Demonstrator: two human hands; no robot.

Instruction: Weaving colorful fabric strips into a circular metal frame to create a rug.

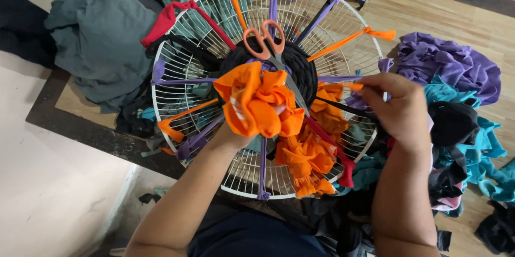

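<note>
The left hand (236, 128) is almost wholly hidden under a bunch of orange cloth (257, 101); its fingers are closed around that bunch from below, and only the wrist shows beneath it. The right hand (397, 107) has its fingers (370, 88) drawn together in a narrow pinch on the end of an orange strip (351, 86) at the right side of the frame.

Both hands work over a round white wire grille (182, 58), like a fan guard, lying flat on a wooden tabletop (424, 10). Strips of cloth in purple, orange, red and black run like spokes from its rim to the centre, where a black woven coil (300, 64) sits. A pair of orange-handled scissors (264, 39) rests on that coil, just above the orange bunch. More loose orange fabric (306, 155) hangs over the lower part of the grille.

Around the grille lie heaps of scraps: grey-green cloth (102, 37) to the left, purple cloth (445, 58) and teal cloth (483, 139) to the right.
</note>
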